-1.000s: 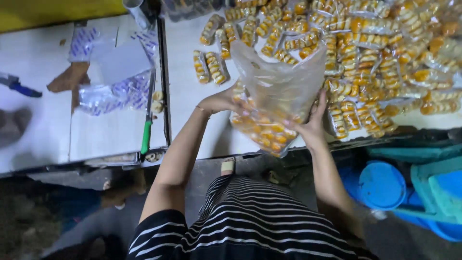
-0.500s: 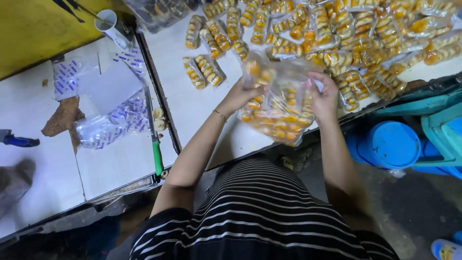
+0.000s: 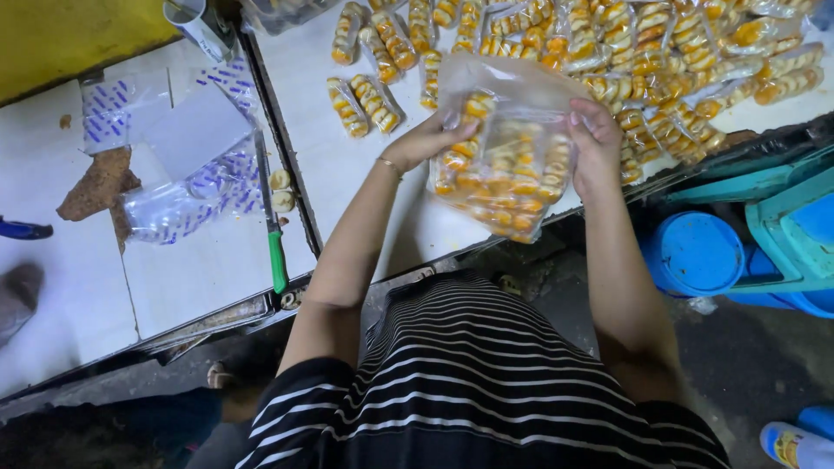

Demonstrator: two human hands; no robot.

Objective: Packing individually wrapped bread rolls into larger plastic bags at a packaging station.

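Both hands grip one clear plastic bag (image 3: 504, 148) of small orange-and-white rolls over the bench's (image 3: 347, 187) near edge: left hand (image 3: 430, 139) pinches its left side, right hand (image 3: 595, 143) clasps its right side.

Beyond your fingertips (image 3: 473, 128), the white tabletop (image 3: 347, 174) carries rows of small packs of orange-and-white sweets (image 3: 556, 35). Two packs (image 3: 363, 104) lie just left of your fingers. Further left, past the dark seam, lie a green-handled knife (image 3: 274, 234), a stack of empty printed bags (image 3: 187, 195) and a brown scrap (image 3: 100, 182).
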